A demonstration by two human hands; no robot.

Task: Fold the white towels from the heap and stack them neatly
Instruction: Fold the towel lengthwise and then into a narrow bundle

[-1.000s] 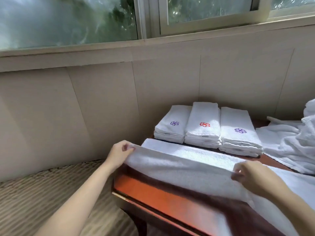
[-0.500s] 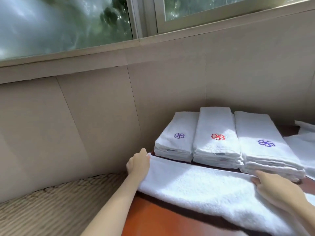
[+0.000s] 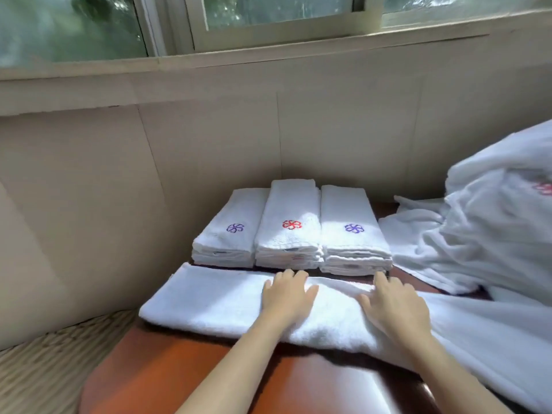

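Sunlit under the window, the reddish table is carrying the half-folded towel, long axis running nine to three. Left hand and right hand are pressing flat on its middle, fingers straight, gripping nothing; the left is sitting nearer the free nine-o'clock end. At three its other end is blending into the heap, hard to trace.

head view, close, looks forward-down over table toward window wall.
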